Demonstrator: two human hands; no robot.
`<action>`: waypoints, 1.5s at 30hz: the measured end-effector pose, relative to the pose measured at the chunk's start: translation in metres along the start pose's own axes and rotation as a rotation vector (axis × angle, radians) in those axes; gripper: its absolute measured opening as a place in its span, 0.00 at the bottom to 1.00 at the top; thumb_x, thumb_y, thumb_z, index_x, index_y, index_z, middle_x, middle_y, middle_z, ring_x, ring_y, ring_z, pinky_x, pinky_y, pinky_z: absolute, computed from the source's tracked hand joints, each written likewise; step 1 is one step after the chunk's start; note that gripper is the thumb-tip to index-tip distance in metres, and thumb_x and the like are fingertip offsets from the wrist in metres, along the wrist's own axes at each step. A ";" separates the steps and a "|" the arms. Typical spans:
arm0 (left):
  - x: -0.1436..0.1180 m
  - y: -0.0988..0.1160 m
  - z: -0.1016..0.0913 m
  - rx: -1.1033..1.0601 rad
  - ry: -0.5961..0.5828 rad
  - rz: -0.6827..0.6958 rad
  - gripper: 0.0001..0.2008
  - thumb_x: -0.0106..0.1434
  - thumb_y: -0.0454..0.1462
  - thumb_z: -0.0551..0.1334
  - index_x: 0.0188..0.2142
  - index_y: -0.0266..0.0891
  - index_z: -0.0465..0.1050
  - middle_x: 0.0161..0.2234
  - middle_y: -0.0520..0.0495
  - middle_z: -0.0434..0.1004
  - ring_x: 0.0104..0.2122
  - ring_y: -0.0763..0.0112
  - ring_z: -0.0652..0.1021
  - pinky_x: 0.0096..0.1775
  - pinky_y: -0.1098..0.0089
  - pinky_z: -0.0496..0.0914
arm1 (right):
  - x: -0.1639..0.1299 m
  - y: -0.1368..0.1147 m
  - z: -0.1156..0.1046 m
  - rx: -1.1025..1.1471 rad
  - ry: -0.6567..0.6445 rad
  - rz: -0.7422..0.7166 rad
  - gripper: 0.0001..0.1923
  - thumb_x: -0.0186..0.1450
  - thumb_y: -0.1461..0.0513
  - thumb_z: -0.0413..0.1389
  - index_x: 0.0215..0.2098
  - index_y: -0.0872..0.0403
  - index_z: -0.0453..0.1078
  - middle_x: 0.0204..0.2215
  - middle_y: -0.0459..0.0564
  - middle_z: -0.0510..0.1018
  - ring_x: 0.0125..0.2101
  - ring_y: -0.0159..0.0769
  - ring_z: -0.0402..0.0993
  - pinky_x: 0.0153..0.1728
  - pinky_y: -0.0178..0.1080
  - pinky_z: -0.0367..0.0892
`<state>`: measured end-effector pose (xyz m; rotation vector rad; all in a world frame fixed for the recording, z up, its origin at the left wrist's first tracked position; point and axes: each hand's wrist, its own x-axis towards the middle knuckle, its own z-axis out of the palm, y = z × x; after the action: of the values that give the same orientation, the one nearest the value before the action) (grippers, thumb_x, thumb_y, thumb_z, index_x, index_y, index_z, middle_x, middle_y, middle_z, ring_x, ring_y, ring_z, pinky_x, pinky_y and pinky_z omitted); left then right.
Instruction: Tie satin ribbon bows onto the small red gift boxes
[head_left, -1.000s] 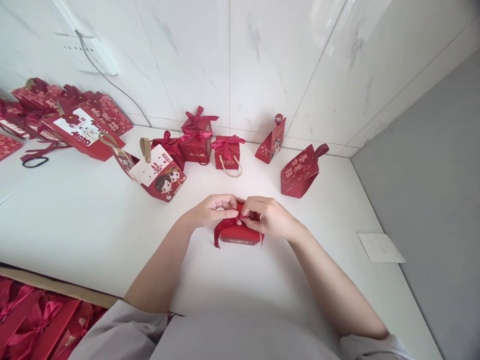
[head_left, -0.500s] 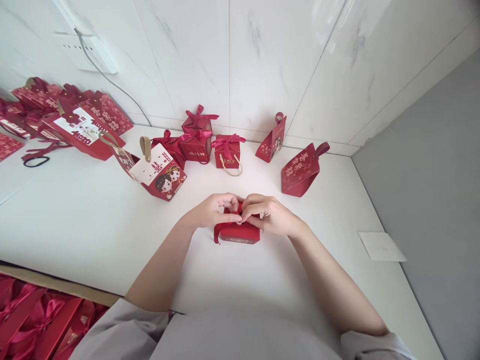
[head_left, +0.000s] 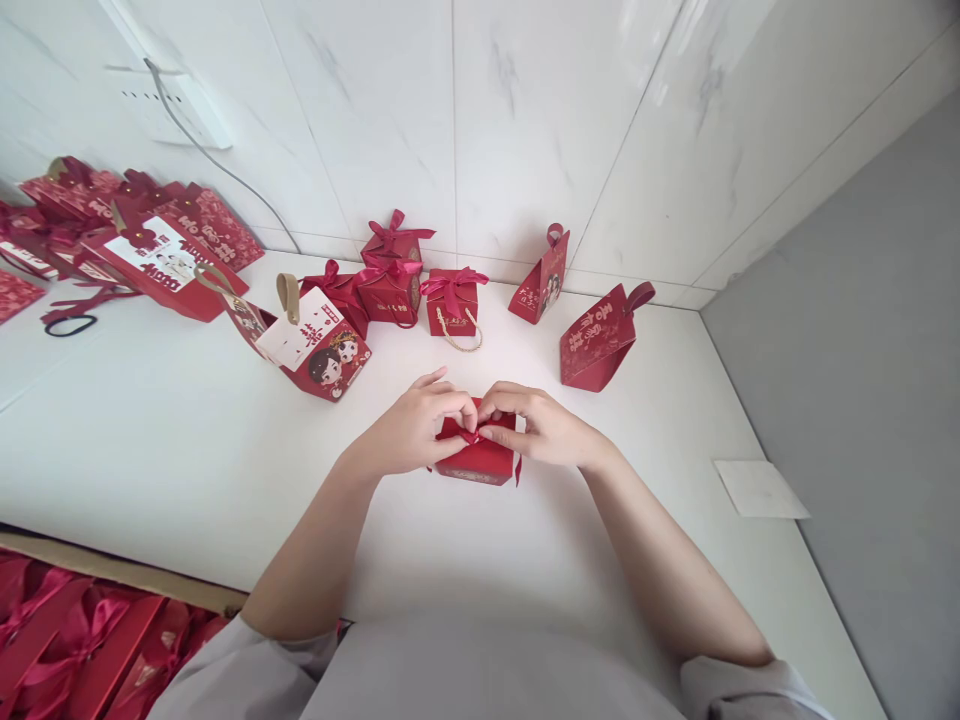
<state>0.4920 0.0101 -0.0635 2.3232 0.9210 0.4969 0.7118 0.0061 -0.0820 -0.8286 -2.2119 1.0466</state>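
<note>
A small red gift box (head_left: pixel 480 462) sits on the white table (head_left: pixel 187 440) in front of me. A red ribbon (head_left: pixel 470 436) crosses its top. My left hand (head_left: pixel 416 425) pinches the ribbon from the left, index finger raised a little. My right hand (head_left: pixel 536 425) pinches the same ribbon from the right, so the fingertips of both hands meet over the box's middle. A short ribbon end hangs down at the box's right corner.
Several finished red boxes with bows (head_left: pixel 452 300) stand at the back by the tiled wall, with two wedge-shaped red boxes (head_left: pixel 600 340) to their right. A larger cartoon-printed box (head_left: pixel 319 345) and flat red bags (head_left: pixel 150 250) lie at left. A white card (head_left: pixel 761 488) lies right. Red packaging fills a carton (head_left: pixel 67 650) at lower left.
The long ribbon tail that hung down on the box's left has been drawn up under my hands. Both hands shifted slightly up and closer over the box's top.
</note>
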 end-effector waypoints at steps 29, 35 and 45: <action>-0.010 0.009 0.010 -0.154 0.081 -0.190 0.07 0.61 0.35 0.60 0.40 0.42 0.72 0.39 0.51 0.77 0.40 0.70 0.76 0.43 0.69 0.71 | 0.002 0.011 0.012 -0.133 0.071 -0.090 0.04 0.62 0.67 0.57 0.30 0.53 0.67 0.30 0.46 0.72 0.31 0.33 0.68 0.33 0.35 0.64; -0.007 0.015 0.016 0.074 0.114 -0.184 0.06 0.62 0.32 0.57 0.38 0.41 0.70 0.35 0.54 0.77 0.33 0.72 0.77 0.54 0.59 0.69 | 0.002 0.007 0.008 -0.103 0.050 -0.060 0.06 0.66 0.63 0.55 0.30 0.54 0.69 0.29 0.47 0.73 0.30 0.32 0.68 0.33 0.35 0.64; -0.007 0.022 0.028 0.522 0.153 -0.043 0.06 0.60 0.29 0.54 0.30 0.39 0.66 0.26 0.52 0.72 0.28 0.72 0.74 0.63 0.56 0.59 | -0.001 -0.002 0.001 -0.028 0.045 0.019 0.09 0.70 0.62 0.50 0.33 0.54 0.70 0.31 0.46 0.73 0.29 0.30 0.68 0.32 0.35 0.65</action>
<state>0.5128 -0.0185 -0.0721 2.7466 1.2958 0.4615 0.7109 0.0040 -0.0814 -0.8785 -2.1894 0.9983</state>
